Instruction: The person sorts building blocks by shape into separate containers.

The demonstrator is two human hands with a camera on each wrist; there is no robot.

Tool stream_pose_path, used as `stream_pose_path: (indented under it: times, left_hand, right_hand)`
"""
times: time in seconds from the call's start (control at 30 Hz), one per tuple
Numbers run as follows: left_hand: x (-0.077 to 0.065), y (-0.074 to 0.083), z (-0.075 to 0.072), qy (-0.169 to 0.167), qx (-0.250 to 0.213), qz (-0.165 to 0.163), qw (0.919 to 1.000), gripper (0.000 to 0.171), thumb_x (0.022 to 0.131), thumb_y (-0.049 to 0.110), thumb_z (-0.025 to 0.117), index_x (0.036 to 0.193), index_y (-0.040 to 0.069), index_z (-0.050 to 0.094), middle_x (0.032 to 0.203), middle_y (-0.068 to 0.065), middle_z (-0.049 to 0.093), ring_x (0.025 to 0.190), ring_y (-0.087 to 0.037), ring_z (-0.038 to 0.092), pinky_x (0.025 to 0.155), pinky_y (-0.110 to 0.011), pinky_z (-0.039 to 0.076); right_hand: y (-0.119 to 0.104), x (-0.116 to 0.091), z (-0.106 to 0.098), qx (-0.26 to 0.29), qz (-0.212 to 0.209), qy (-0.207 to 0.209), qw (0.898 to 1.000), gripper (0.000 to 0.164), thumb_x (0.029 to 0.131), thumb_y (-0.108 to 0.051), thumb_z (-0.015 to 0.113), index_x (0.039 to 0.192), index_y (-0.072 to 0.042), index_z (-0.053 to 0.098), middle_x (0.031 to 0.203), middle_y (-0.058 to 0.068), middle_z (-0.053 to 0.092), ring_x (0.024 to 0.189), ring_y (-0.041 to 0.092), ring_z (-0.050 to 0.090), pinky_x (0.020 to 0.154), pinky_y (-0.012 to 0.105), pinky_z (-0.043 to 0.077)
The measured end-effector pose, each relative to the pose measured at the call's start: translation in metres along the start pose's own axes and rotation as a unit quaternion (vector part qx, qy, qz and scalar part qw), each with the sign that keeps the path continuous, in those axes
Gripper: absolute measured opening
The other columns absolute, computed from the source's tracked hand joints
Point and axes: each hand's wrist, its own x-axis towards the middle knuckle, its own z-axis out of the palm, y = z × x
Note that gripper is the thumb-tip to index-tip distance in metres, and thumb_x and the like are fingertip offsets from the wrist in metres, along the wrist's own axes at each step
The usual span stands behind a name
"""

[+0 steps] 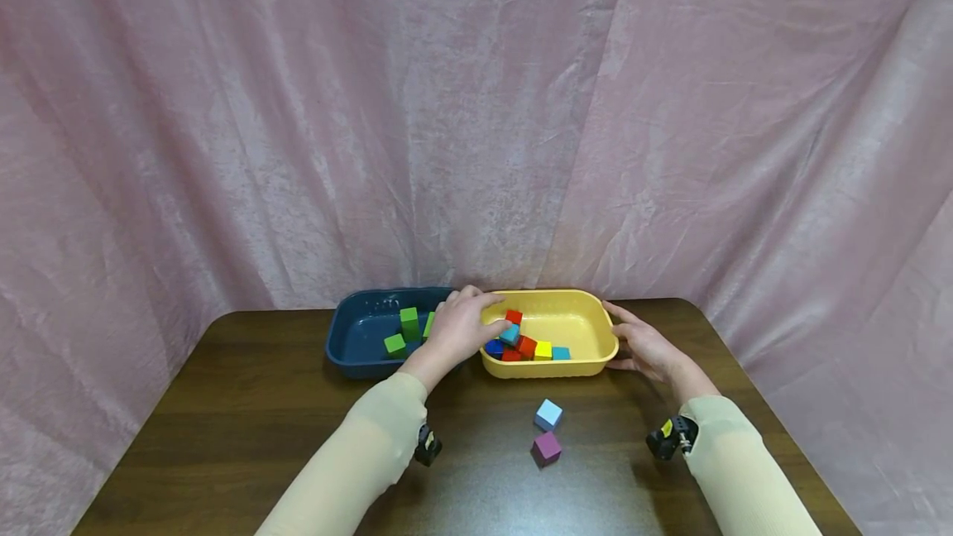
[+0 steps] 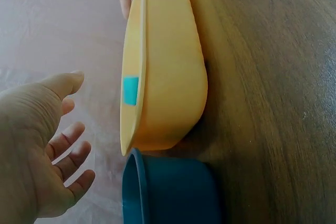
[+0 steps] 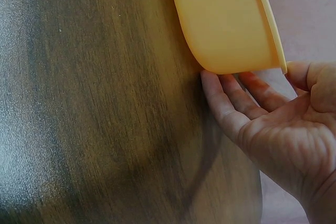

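My left hand (image 1: 463, 323) is over the gap between the blue and yellow bins, fingers loose and nothing held. In the left wrist view its thumb (image 2: 65, 83) is apart from a turquoise cube (image 2: 130, 91) that shows above the rim of the yellow bin (image 2: 170, 66). Red, yellow, blue and turquoise cubes lie piled along the near left side of that bin. At its right end, my right hand (image 1: 646, 347) touches the outer wall with extended fingers (image 3: 223, 103), its thumb at the rim.
Left of the yellow bin stands a dark blue bin (image 1: 344, 354) with several green blocks (image 1: 409, 323), partly hidden by my left hand. A light blue cube (image 1: 548, 414) and a purple cube (image 1: 547, 448) lie on the wooden table (image 1: 246, 404) in front. Pink curtain (image 1: 476, 122) hangs behind.
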Motion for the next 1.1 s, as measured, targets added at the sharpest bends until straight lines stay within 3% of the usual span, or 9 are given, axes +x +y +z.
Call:
stream_pose_path:
  times: [0.47, 0.9, 1.1]
  left_hand:
    - [-0.006, -0.010, -0.008, 0.014, -0.016, 0.017, 0.9996, 0.052, 0.094, 0.047, 0.073, 0.142, 0.032, 0.063, 0.116, -0.001, 0.058, 0.104, -0.022, 0.050, 0.091, -0.041, 0.042]
    - [-0.016, -0.005, -0.019, 0.024, -0.023, 0.032, 0.9989, 0.053, 0.093, 0.048, 0.073, 0.143, 0.034, 0.062, 0.117, 0.002, 0.058, 0.105, -0.020, 0.050, 0.090, -0.038, 0.043]
    - [-0.023, -0.001, -0.020, 0.034, -0.033, 0.057, 0.9973, 0.054, 0.093, 0.046, 0.074, 0.143, 0.032, 0.062, 0.118, -0.001, 0.060, 0.105, -0.021, 0.051, 0.089, -0.039, 0.044]
  right_hand:
    - [0.000, -0.001, 0.001, 0.000, 0.001, 0.000, 1.000, 0.065, 0.108, -0.011, 0.034, 0.166, -0.024, 0.010, 0.162, 0.027, 0.018, 0.136, 0.045, 0.043, 0.100, 0.061, 0.047]
    - [0.000, 0.000, 0.001, -0.003, -0.004, -0.001, 1.000, 0.066, 0.107, -0.011, 0.034, 0.166, -0.024, 0.009, 0.162, 0.026, 0.018, 0.135, 0.042, 0.045, 0.100, 0.060, 0.048]
    - [0.000, 0.001, 0.001, -0.002, 0.000, 0.001, 1.000, 0.066, 0.107, -0.010, 0.035, 0.166, -0.024, 0.009, 0.162, 0.026, 0.017, 0.135, 0.042, 0.045, 0.098, 0.058, 0.050]
